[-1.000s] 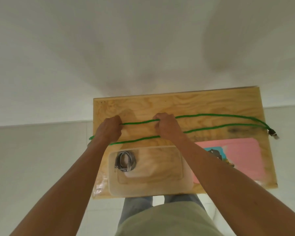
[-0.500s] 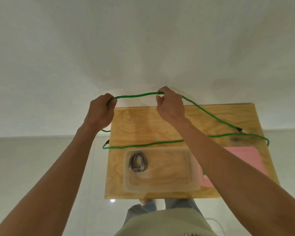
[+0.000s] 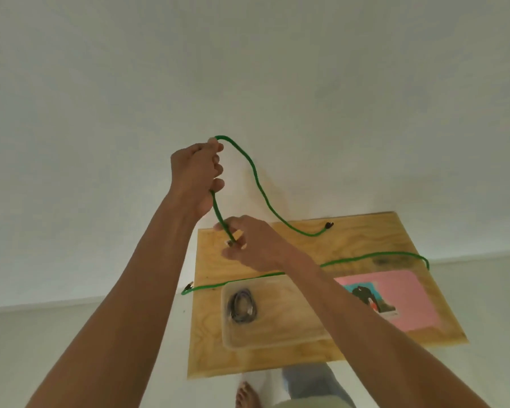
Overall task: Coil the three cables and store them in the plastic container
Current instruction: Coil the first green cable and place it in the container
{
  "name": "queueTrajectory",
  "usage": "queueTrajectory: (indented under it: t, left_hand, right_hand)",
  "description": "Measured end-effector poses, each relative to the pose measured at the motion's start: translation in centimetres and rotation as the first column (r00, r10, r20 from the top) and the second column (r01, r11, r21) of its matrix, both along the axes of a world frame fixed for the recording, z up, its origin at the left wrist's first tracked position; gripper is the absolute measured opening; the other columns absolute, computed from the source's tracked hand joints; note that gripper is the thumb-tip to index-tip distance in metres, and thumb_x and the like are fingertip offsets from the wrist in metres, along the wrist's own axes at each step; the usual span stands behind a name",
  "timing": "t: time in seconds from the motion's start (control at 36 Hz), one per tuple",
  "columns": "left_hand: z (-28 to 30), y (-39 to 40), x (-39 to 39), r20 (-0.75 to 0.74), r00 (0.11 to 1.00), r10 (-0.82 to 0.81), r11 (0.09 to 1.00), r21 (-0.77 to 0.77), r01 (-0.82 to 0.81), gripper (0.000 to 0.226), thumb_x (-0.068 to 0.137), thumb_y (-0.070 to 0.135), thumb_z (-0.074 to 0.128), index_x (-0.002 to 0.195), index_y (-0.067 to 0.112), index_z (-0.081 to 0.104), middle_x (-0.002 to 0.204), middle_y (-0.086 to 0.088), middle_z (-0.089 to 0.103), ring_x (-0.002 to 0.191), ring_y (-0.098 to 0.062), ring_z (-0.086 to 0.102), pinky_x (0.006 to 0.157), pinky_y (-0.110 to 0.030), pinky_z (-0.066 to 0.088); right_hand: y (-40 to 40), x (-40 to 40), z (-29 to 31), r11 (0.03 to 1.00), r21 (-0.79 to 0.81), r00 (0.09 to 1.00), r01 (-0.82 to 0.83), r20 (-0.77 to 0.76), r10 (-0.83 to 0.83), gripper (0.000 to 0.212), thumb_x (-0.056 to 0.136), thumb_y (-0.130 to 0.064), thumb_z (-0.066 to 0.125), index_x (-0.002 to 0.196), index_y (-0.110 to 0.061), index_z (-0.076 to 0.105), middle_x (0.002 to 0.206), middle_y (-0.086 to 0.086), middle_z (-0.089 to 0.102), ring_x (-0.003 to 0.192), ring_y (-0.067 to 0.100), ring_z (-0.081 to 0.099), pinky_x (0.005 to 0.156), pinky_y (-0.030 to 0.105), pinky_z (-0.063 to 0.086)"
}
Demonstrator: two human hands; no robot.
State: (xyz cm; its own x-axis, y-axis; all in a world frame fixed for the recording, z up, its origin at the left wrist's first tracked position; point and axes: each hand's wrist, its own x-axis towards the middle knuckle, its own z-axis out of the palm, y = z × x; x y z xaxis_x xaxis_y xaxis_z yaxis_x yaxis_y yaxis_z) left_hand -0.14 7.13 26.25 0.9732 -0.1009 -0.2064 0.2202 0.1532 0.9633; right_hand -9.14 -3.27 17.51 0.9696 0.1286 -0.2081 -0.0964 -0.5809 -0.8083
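- Over at centre-left of the frame, the left hand (image 3: 195,175) is lifting high above the table, fingers clenched around the green cable (image 3: 259,187).
- From the top of that fist, the cable is arcing up, then dropping right and down to a dark plug (image 3: 328,224) resting near the far edge of the wooden tabletop (image 3: 351,245).
- Below the left fist, a short run of the cable is slanting down into the right hand (image 3: 255,245), which is pinching it between thumb and fingers just above the board.
- Across the middle of the board, another green stretch is lying from a plug (image 3: 188,287) hanging off the left edge to a bend at the right edge; whether it is the same cable, I cannot tell.
- Just below that stretch, the clear plastic container (image 3: 277,340) is sitting on the board, with a coiled grey cable (image 3: 242,306) inside at its left end.
- Right of the container, a pink mat (image 3: 407,295) is lying flat.
- At the bottom, a bare foot (image 3: 247,396) is showing.
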Motion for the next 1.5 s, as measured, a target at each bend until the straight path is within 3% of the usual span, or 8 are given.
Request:
queueTrajectory:
  t: [0.14, 0.33, 0.97, 1.11, 1.22, 1.31, 1.42, 1.5]
  left_hand:
    - [2.3, -1.7, -0.8, 0.007, 0.998, -0.064, 0.993, -0.104, 0.064, 0.025, 0.101, 0.027, 0.057, 0.102, 0.004, 0.067, 0.075, -0.004, 0.055, 0.061, -0.014, 0.054, 0.051, -0.024, 0.045]
    - [0.9, -2.9, -3.1, 0.144, 0.869, -0.473, 0.859, 0.297, 0.418, 0.059, 0.100, 0.059, 0.038, 0.113, 0.012, 0.071, 0.104, -0.016, 0.074, 0.103, -0.032, 0.069, 0.095, -0.045, 0.055]
    - [2.5, -15.5, -8.9, 0.234, 0.789, -0.568, 0.812, 0.003, 0.583, 0.033, 0.097, 0.024, 0.049, 0.105, -0.005, 0.062, 0.088, -0.020, 0.071, 0.081, -0.032, 0.069, 0.085, -0.040, 0.055]
    - [5.0, -16.9, -9.5, 0.251, 0.834, -0.492, 0.832, -0.145, 0.535, 0.032, 0.096, 0.025, 0.051, 0.103, -0.002, 0.066, 0.064, -0.011, 0.061, 0.048, -0.015, 0.046, 0.061, -0.030, 0.046]
    - [7.7, -17.7, -9.2, 0.257, 0.864, -0.434, 0.821, -0.283, 0.496, 0.035, 0.103, 0.022, 0.046, 0.110, -0.004, 0.067, 0.053, -0.002, 0.042, 0.046, -0.011, 0.029, 0.051, -0.025, 0.035]
    - [9.4, -17.8, -8.8, 0.257, 0.859, -0.442, 0.791, -0.341, 0.509, 0.035, 0.102, 0.018, 0.046, 0.118, -0.008, 0.064, 0.057, -0.003, 0.040, 0.048, -0.011, 0.030, 0.051, -0.025, 0.034]
    - [10.7, -17.7, -8.3, 0.259, 0.807, -0.530, 0.736, -0.333, 0.590, 0.034, 0.101, 0.007, 0.045, 0.127, -0.011, 0.056, 0.067, -0.007, 0.048, 0.053, -0.011, 0.037, 0.056, -0.028, 0.036]
    - [10.8, -17.6, -8.1, 0.265, 0.782, -0.564, 0.716, -0.316, 0.623, 0.038, 0.104, 0.010, 0.041, 0.129, -0.015, 0.054, 0.073, -0.009, 0.055, 0.055, -0.010, 0.042, 0.055, -0.024, 0.040]
  right_hand:
    - [-1.1, -1.2, 1.5, 0.965, 0.205, 0.977, 0.166, 0.096, -0.188, 0.016, 0.096, -0.024, 0.062, 0.097, -0.009, 0.067, 0.081, 0.002, 0.069, 0.066, 0.015, 0.071, 0.065, 0.036, 0.061]
    - [-6.1, -1.2, 7.6, 0.845, 0.481, 0.906, 0.232, 0.209, -0.367, 0.012, 0.094, -0.017, 0.067, 0.097, -0.006, 0.071, 0.082, 0.011, 0.074, 0.062, 0.021, 0.072, 0.057, 0.030, 0.057]
    - [-20.7, 2.5, 17.4, 0.628, 0.726, 0.856, 0.279, 0.109, -0.506, 0.034, 0.082, -0.025, 0.081, 0.093, 0.005, 0.071, 0.080, 0.014, 0.075, 0.057, 0.015, 0.066, 0.059, 0.024, 0.055]
    - [-20.6, 3.0, 17.3, 0.761, 0.526, 0.798, 0.379, 0.231, -0.557, 0.054, 0.075, -0.048, 0.081, 0.113, -0.017, 0.057, 0.092, 0.006, 0.073, 0.063, 0.018, 0.074, 0.060, 0.033, 0.061]
    - [-21.5, 2.9, 16.6, 0.919, 0.390, 0.879, 0.055, 0.418, -0.230, 0.027, 0.098, -0.035, 0.058, 0.125, -0.033, 0.061, 0.119, 0.007, 0.059, 0.092, 0.022, 0.071, 0.082, 0.037, 0.060]
    - [-21.9, 3.0, 16.4, 0.908, 0.414, 0.921, -0.060, 0.373, -0.109, 0.033, 0.094, -0.020, 0.051, 0.122, -0.010, 0.063, 0.102, 0.010, 0.066, 0.089, 0.017, 0.070, 0.074, 0.026, 0.057]
    - [-21.4, 2.9, 16.3, 0.911, 0.404, 0.958, -0.085, 0.284, -0.037, 0.029, 0.105, -0.021, 0.028, 0.095, -0.010, 0.052, 0.042, -0.007, 0.051, 0.034, 0.003, 0.050, 0.034, 0.015, 0.039]
    - [-20.8, 3.8, 16.6, 0.840, 0.535, 0.885, -0.093, 0.431, -0.177, 0.020, 0.100, -0.020, 0.043, 0.119, -0.019, 0.048, 0.082, 0.008, 0.060, 0.067, 0.015, 0.059, 0.060, 0.021, 0.052]
